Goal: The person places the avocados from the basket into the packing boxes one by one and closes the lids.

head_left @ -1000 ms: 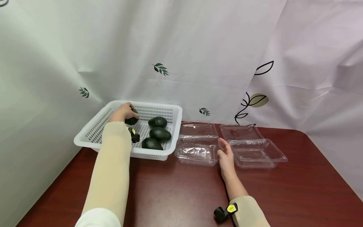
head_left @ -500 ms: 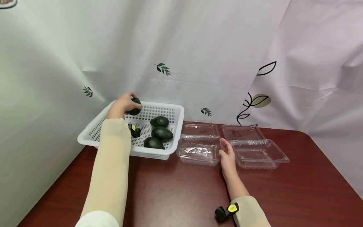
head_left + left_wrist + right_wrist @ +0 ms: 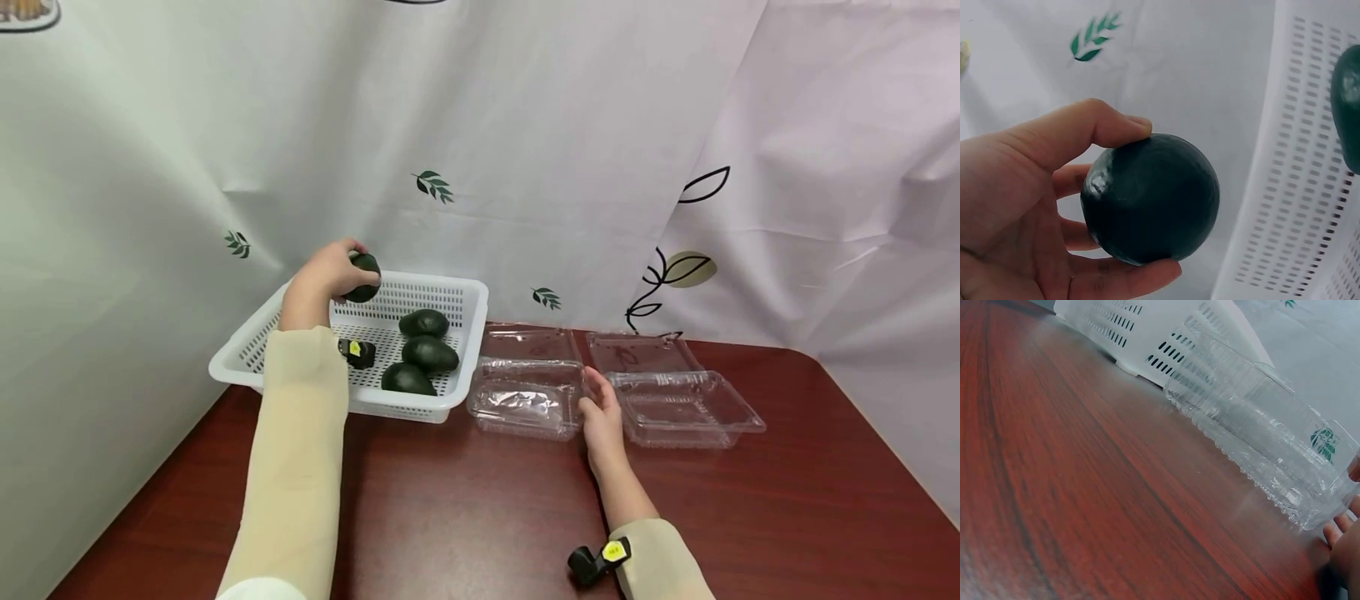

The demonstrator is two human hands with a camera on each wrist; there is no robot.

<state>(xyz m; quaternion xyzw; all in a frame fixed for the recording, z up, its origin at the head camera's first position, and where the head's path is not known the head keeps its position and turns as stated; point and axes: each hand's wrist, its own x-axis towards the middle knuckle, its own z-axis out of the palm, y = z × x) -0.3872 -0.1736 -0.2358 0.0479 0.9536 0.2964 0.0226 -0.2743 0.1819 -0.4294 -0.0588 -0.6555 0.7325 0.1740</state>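
Note:
My left hand [image 3: 330, 273] grips a dark green avocado [image 3: 365, 279] above the back left part of the white plastic basket [image 3: 420, 407]. In the left wrist view the thumb lies on one side of the avocado [image 3: 1154, 197] and the fingers curl round the other. Several avocados [image 3: 430, 354] lie in the basket's right half; my forearm covers part of its left side. My right hand [image 3: 604, 425] holds the right edge of a clear plastic clamshell container [image 3: 525, 408], its lid folded back. In the right wrist view only some fingers [image 3: 1333, 534] show at the container's end.
A second clear clamshell container [image 3: 682, 412] stands to the right of my right hand, its lid [image 3: 641, 352] lying back. Everything sits on a reddish-brown wooden table [image 3: 465, 517]. A white patterned curtain [image 3: 525, 167] hangs close behind the basket and containers.
My left hand has lifted the avocado up from inside the basket to above its back rim. My right hand stays at the container's edge. The head view has shifted slightly.

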